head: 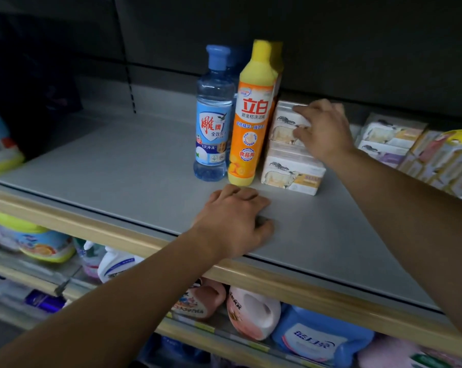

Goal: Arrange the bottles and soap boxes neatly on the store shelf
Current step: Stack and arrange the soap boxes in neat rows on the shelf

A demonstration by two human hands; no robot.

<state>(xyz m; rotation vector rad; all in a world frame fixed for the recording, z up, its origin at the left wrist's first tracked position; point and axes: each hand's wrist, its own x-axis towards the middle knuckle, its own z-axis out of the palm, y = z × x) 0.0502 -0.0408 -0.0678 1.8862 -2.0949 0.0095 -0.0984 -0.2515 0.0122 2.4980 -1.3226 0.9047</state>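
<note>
On the grey shelf (pixel 123 166) stand 2 bottles side by side, touching. The blue bottle (pixel 214 115) is clear plastic with a blue cap; its label shows a shield with the red characters 雕牌, below them 全效加, and a dark band reading 1次冲洗. The orange bottle (pixel 252 120) has a yellow cap and base; its label reads 立白 in large red characters, then 新金桔洗洁精, and a round red mark lower down reads 食品用. Behind each bottle another of the same colour shows partly, blurred.

Just right of the orange bottle sit 2 white soap boxes, one behind the other. The front box (pixel 291 173) carries a picture of a sheep; its small writing is too blurred to read. The rear box (pixel 285 120) has the same design.

The right hand (pixel 325 128) reaches over to the rear box. Its fingers (pixel 300 110) are spread partly apart, the upper ones on the box's top edge and the thumb on its front face, clamped lightly on it.

The left hand (pixel 235 219) lies palm down on the bare shelf near the front edge, just in front of the orange bottle without touching it. Its fingers are curled close together and hold nothing.

Farther right lies a loose pile of more boxes (pixel 392 139), well apart from the 2 near the bottles. The lower shelf holds jugs (pixel 253 312) with unreadable labels.
</note>
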